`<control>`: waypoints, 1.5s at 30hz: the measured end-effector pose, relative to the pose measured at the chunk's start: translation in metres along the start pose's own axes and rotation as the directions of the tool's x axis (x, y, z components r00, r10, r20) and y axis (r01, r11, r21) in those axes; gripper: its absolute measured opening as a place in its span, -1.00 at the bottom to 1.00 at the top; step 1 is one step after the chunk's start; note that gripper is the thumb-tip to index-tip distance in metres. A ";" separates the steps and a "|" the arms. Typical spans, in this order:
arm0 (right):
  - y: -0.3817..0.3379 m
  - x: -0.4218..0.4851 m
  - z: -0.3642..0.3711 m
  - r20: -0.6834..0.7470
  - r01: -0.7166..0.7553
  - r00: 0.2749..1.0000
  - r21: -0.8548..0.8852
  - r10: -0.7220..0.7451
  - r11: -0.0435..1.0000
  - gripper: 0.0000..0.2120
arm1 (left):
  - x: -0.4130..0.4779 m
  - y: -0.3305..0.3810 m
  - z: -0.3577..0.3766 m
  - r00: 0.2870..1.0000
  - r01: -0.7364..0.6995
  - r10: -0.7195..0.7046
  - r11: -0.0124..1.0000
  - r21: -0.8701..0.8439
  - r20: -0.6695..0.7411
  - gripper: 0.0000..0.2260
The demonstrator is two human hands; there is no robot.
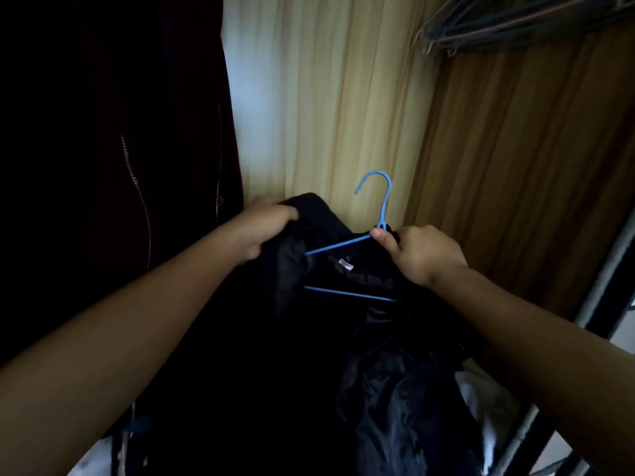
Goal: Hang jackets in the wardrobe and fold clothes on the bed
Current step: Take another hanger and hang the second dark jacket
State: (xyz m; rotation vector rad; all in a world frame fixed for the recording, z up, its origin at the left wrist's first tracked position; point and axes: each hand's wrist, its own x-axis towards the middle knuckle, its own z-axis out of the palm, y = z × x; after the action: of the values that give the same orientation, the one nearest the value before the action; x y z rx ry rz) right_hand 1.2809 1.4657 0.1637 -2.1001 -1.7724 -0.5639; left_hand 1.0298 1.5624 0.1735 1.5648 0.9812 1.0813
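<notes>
A black jacket (360,338) hangs in front of me inside the wardrobe, with a blue hanger (379,204) partly inside its collar. My left hand (264,228) grips the jacket's left shoulder. My right hand (417,252) pinches the hanger at the base of its hook, together with the collar fabric. The hook points up and left, free of any rail. The hanger's lower bar shows across the open neck, near a small white label.
A dark zipped jacket (130,166) hangs at the left. The wardrobe's wooden back (326,97) and side wall (515,183) stand behind. Several empty hangers (498,22) hang at the top right. Pale cloth (488,407) lies below at the right.
</notes>
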 end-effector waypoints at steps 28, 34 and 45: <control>0.005 0.045 -0.208 -0.468 -0.122 0.883 -0.304 -0.037 0.945 -0.59 | 0.055 0.167 0.018 0.463 -0.617 0.859 0.136 0.775 0.218 -0.74; 0.007 0.097 -0.266 -0.535 -0.179 0.844 -0.357 -0.044 0.917 -0.65 | 0.084 0.243 0.014 0.485 -0.588 0.848 0.136 0.797 0.213 -0.73; 0.030 0.169 -0.343 -0.637 -0.277 0.771 -0.347 -0.008 0.896 -0.62 | 0.134 0.360 0.024 0.455 -0.559 0.851 0.043 0.828 0.263 -0.65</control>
State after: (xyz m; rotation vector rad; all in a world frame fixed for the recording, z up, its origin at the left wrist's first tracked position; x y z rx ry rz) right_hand 1.3065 1.4353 0.5454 -1.9212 -1.1602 -1.5182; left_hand 1.1236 1.6044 0.5447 3.0747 0.9392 1.7254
